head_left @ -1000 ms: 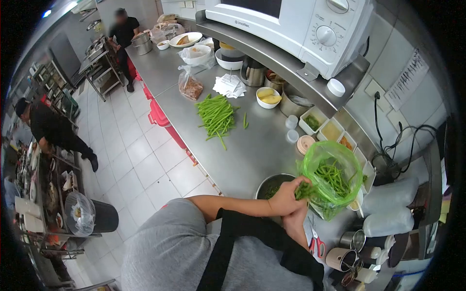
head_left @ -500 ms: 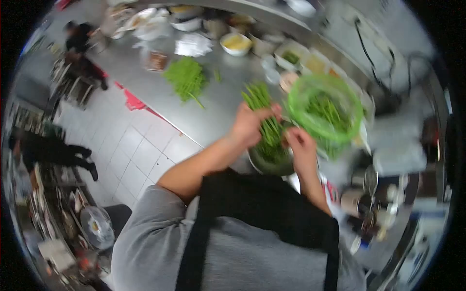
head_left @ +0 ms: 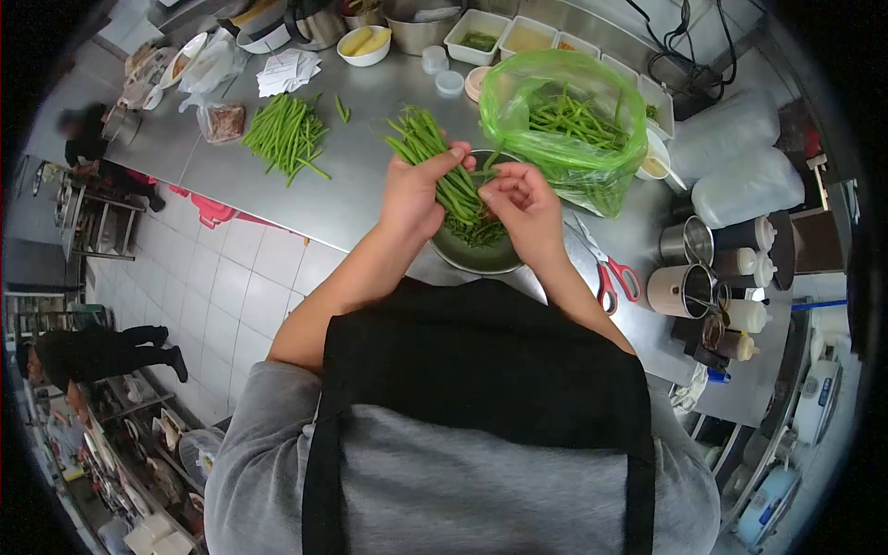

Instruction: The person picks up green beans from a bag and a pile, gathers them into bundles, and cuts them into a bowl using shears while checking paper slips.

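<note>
My left hand [head_left: 413, 196] is closed around a bunch of green beans [head_left: 421, 139], their ends sticking out past the fingers and below the palm. Close beside it, my right hand [head_left: 527, 213] has its fingers pinched at the end of a green bean, partly hidden by the fingers. Under both hands is a metal bowl [head_left: 476, 266] with small green bean trimmings [head_left: 483, 235] inside. More green beans fill an open green plastic bag [head_left: 504, 97] to the right. On the left, a loose pile of green beans [head_left: 285, 134] lies on the steel counter [head_left: 361, 217].
Red-handled scissors [head_left: 606, 268] lie right of the bowl. White containers [head_left: 476, 37], a bowl of yellow pieces [head_left: 363, 44] and papers [head_left: 287, 72] line the back. Pots and squeeze bottles [head_left: 746, 316] stand at right. Two people [head_left: 97, 356] are across the tiled floor.
The head view has shifted and sharpened, so the counter items appear farther left and higher. My right fingers have come up beside the bunch, which my left hand still holds.
</note>
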